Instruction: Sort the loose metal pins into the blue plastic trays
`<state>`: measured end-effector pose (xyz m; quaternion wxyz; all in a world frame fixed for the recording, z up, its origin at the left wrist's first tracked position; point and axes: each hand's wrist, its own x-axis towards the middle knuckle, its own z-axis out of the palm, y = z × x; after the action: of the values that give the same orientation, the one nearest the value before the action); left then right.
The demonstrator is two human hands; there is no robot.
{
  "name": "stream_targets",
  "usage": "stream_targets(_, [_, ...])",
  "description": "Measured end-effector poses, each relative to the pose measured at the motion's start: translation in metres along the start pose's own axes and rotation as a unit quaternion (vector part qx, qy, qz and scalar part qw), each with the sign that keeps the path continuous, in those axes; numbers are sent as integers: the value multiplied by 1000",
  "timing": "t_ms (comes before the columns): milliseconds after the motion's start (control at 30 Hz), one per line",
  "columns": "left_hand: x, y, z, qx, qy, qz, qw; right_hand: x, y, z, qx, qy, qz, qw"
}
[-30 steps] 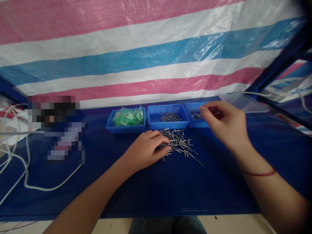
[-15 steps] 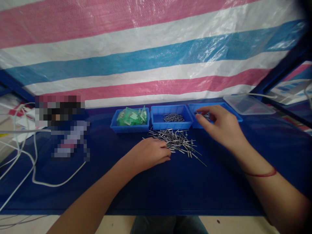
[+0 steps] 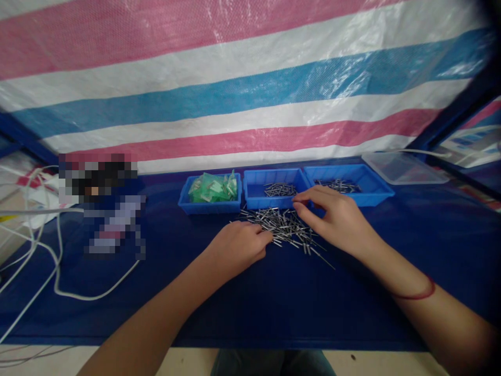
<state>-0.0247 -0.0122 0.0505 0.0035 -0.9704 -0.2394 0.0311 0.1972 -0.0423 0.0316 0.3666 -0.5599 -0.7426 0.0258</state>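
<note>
A pile of slim metal blind rivets (image 3: 287, 225) lies loose on the blue table. At its left edge rests my left hand (image 3: 240, 245), closed with fingers curled down and the thumb against them; anything between the fingertips is hidden. My right hand (image 3: 336, 216) hovers at the pile's upper right, in front of the trays, with thumb and forefinger slightly apart and nothing visible between them. Behind the pile, the middle blue tray (image 3: 274, 202) holds some rivets. More rivets lie in the right blue tray (image 3: 376, 198), partly covered by my right hand.
A left blue tray (image 3: 209, 209) contains green plastic packets (image 3: 213, 188). A clear plastic lid (image 3: 405, 169) lies at the back right. White cables (image 3: 58, 282) loop over the table's left side, near a blurred-out patch. Striped sheeting (image 3: 235, 104) hangs behind.
My right hand has come from over the right tray leftward and nearer to the pile, uncovering rivets in that tray. My left hand has stayed at the pile, its fingers slightly more curled.
</note>
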Motion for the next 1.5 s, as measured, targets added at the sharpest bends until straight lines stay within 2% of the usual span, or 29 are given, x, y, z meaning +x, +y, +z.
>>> stream_targets(133, [-1,-5,-2,-55,22,0,998,-1,-6,3,24,-24,-13,999])
stream_targets(300, [-3,-12,-2,-144,142,-3,979,-3,-13,8,79,-81,-28,993])
stream_targets(433, [-1,-10,-1,-201,232,-17,952,-5,-14,15,143,-111,10,984])
stream_targets(567, [4,-5,7,-256,277,-33,925,-5,-14,22,246,-94,73,962])
stream_targets(700, [9,0,19,-297,296,-65,906,-6,-14,23,331,-72,134,931])
stream_targets(800, [12,2,24,-322,302,-92,892,-6,-16,22,354,-68,156,920])
stream_targets(1067, [13,9,24,-348,259,-110,894,-4,-20,23,359,-33,142,922])
stream_targets(1500, [15,9,25,-383,254,-122,880,-6,-21,25,347,-11,141,927])
